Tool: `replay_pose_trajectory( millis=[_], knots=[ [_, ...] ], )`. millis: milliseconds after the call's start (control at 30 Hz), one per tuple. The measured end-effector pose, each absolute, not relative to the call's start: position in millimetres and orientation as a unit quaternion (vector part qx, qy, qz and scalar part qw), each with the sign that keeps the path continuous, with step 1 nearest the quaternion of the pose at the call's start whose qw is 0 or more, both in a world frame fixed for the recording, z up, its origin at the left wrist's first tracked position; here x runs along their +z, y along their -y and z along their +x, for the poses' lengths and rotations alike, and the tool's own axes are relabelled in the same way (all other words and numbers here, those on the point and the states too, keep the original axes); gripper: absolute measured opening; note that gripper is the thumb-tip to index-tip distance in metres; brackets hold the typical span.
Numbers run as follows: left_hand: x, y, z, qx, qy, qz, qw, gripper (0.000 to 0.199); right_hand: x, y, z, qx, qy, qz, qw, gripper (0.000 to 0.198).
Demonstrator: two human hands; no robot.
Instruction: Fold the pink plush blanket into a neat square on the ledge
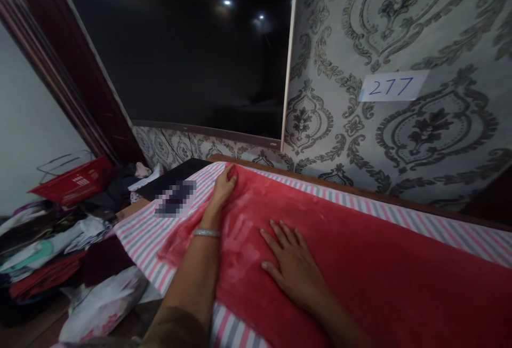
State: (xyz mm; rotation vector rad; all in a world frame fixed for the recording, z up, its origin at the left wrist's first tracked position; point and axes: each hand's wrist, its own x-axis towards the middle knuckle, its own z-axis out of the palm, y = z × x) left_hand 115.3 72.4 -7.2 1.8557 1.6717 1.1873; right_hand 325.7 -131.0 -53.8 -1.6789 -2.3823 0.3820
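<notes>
A red plush cloth (380, 262) lies spread over a pink, grey and white striped cloth (140, 236) on a long surface. At the far left corner of the red cloth, my left hand (224, 183) pinches its edge between thumb and fingers. A pale bangle (206, 232) circles the left wrist. My right hand (294, 265) rests palm down on the red plush with its fingers spread. A hand-shaped mark shows in the pile to the left of it. Left of my left hand, the red edge is bunched up.
A black panel (176, 177) and a pixelated dark item (175, 199) are at the surface's left end. Piled clothes (48, 252), a red basket (76, 181) and a plastic bag (102, 302) lie at left. A large television (192, 54) hangs behind, beside a "277" paper (394, 86).
</notes>
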Motion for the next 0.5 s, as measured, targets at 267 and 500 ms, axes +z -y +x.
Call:
replay_pose_trajectory(
  millis=[267,500],
  knots=[
    [14.0,-47.4,132.7,0.286,-0.684,0.669,-0.052,0.052,-50.7,132.1,325.5,0.132,0.802,-0.574,0.095,0.067],
    [-11.7,-47.0,158.9,0.091,-0.623,0.777,0.003,0.044,-52.1,130.4,326.6,0.126,0.803,-0.576,0.086,0.067]
  ],
)
